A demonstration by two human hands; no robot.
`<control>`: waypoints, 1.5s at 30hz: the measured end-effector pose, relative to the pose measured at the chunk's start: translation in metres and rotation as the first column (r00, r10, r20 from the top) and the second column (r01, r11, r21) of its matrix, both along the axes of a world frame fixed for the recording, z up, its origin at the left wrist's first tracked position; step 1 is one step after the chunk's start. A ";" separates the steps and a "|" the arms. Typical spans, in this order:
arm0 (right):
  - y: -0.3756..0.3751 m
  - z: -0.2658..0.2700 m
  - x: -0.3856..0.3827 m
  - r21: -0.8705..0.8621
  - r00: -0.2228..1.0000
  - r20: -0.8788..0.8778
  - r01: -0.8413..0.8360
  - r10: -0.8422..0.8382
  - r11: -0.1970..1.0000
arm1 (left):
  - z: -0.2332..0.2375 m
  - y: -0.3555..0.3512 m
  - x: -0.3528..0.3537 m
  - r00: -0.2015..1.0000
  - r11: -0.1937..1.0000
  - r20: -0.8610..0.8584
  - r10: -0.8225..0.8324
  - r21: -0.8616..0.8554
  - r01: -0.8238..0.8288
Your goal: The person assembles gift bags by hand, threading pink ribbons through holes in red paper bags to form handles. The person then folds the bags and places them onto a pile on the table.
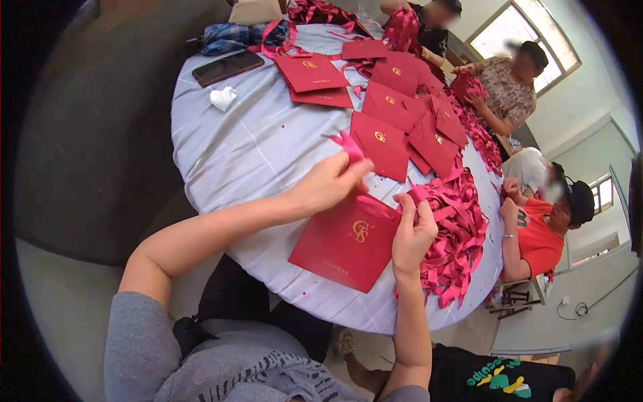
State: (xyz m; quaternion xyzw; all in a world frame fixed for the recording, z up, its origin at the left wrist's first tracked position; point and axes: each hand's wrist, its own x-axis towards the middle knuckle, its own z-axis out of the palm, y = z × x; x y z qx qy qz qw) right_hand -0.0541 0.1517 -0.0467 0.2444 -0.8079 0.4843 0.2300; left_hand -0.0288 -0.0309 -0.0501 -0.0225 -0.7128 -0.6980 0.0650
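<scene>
A red paper gift bag point(335, 244) with a gold logo lies tilted on the table right in front of me. My left hand point(331, 181) is at its top edge, fingers pinched on a pink ribbon point(346, 146) whose end sticks up past the fingers. On the other side of the bag, my right hand point(414, 234) is closed with thumb and forefinger on pink ribbon at the bag's upper right corner. Beside that hand spreads a heap of loose pink ribbons point(455, 248). How the ribbon passes through the bag is partly hidden by my fingers.
More red bags point(380, 144) lie piled beyond my hands on the white-covered round table point(224, 161). A phone point(228, 68), a crumpled tissue point(223, 98) and a folded umbrella point(241, 38) lie at the far left. Several people sit around the table, one in a red shirt point(539, 238).
</scene>
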 end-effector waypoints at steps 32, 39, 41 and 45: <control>0.003 0.008 0.007 0.075 0.997 -0.058 -0.052 0.056 0.996 | -0.026 -0.156 -0.169 0.644 0.474 -0.158 0.749 -0.552 -0.686; 0.002 0.007 0.009 0.096 0.994 -0.030 -0.106 0.109 0.990 | -0.015 -0.143 -0.171 0.504 0.350 -0.350 0.789 -0.418 -0.838; 0.002 0.005 0.009 0.104 0.991 -0.039 -0.123 0.128 0.987 | -0.013 -0.144 -0.172 0.489 0.363 -0.346 0.801 -0.369 -0.856; 0.004 0.003 0.008 0.118 0.991 -0.025 -0.130 0.134 0.985 | -0.013 -0.151 -0.171 0.565 0.513 -0.257 0.784 -0.243 -0.823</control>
